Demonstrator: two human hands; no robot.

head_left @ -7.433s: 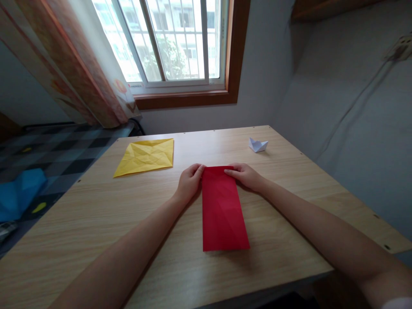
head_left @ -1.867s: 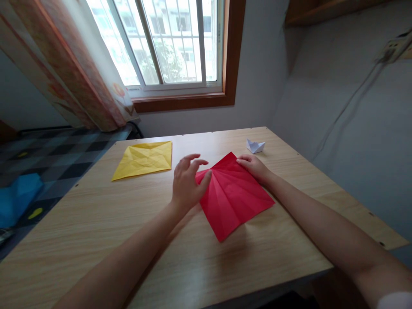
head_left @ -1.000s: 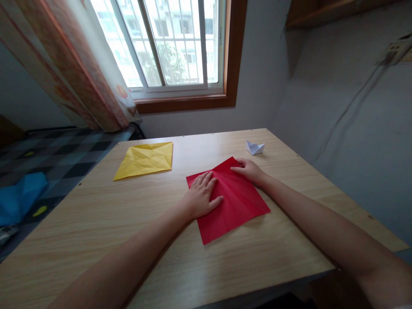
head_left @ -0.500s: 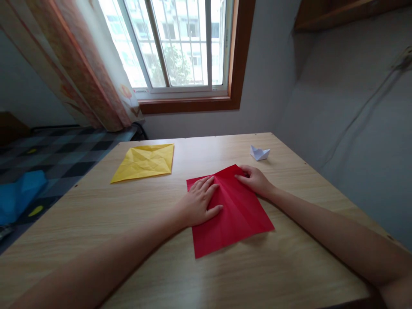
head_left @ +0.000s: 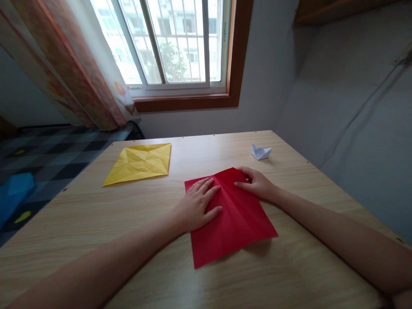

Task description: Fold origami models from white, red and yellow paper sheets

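A sheet of red paper (head_left: 234,223) with crease lines lies in front of me, its right side raised off the table. My left hand (head_left: 201,204) rests flat on the paper's left part, fingers spread. At the far right corner, my right hand (head_left: 254,182) pinches the paper's edge, thumb on top and the other fingers partly hidden behind it. Beyond my right hand stands a small folded white paper boat (head_left: 260,152). Creased yellow paper (head_left: 141,163) lies flat at the far left of the table.
The light wood table (head_left: 128,223) spans the view, its far edge below a barred window (head_left: 180,43). To the left is a bed with a checked cover (head_left: 64,150), with a blue item (head_left: 16,193) on it. A grey wall (head_left: 354,128) runs along the right.
The camera view has shifted slightly. Both hands keep their places on the red paper, and its near right corner looks a little higher off the table.
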